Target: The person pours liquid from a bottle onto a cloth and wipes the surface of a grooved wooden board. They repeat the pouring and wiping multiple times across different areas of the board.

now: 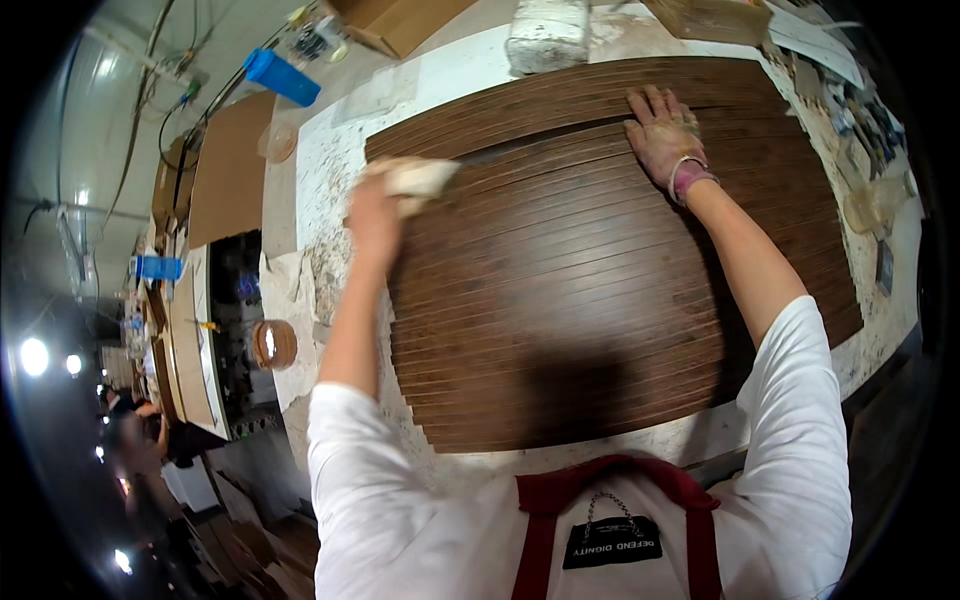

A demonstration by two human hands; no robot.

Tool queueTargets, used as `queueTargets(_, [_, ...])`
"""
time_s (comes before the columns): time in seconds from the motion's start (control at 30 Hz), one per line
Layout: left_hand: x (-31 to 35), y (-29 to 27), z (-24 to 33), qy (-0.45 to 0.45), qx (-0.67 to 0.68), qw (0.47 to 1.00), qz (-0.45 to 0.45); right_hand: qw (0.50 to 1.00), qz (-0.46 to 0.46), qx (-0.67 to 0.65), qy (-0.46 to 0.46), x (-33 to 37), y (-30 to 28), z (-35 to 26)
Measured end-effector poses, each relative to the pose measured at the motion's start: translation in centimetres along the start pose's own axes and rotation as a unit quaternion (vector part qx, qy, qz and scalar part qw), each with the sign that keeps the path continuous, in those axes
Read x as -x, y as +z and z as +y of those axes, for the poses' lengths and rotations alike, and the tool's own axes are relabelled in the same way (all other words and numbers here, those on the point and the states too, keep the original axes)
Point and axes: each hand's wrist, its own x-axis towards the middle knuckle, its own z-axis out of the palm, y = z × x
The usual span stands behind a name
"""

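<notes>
A big set of dark brown wooden strips (590,270) lies side by side on the workbench, forming one wide ribbed panel. My left hand (375,215) is shut on a pale, crumpled cloth pad (420,178) and presses it on the strips near their upper left corner. My right hand (662,132) lies flat with fingers spread on the strips near the far edge, holding them down. A pink band circles that wrist.
The white, stained workbench (330,150) surrounds the strips. A whitish block (547,35) stands at the far edge, cardboard pieces (232,165) and a blue box (282,77) to the left, a tape roll (274,344) beside the bench, tools (870,120) at right.
</notes>
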Motion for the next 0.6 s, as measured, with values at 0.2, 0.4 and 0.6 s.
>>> queueTargets(0.2, [4.9, 0.8, -15.0, -0.248, 0.184, 0.947, 0.088, 0.986, 0.077, -0.137, -0.062, 1.4, -1.3, 1.4])
queueTargets(0.4, [0.0, 1.9, -13.7, -0.166, 0.034, 0.981, 0.097, 0.983, 0.096, -0.091, -0.124, 4.0, -1.1, 4.9])
queueTargets(0.6, [-8.2, 1.5, 17.2, 0.067, 0.231, 0.97, 0.034, 0.993, 0.073, -0.052, -0.082, 4.1, -0.4, 5.6])
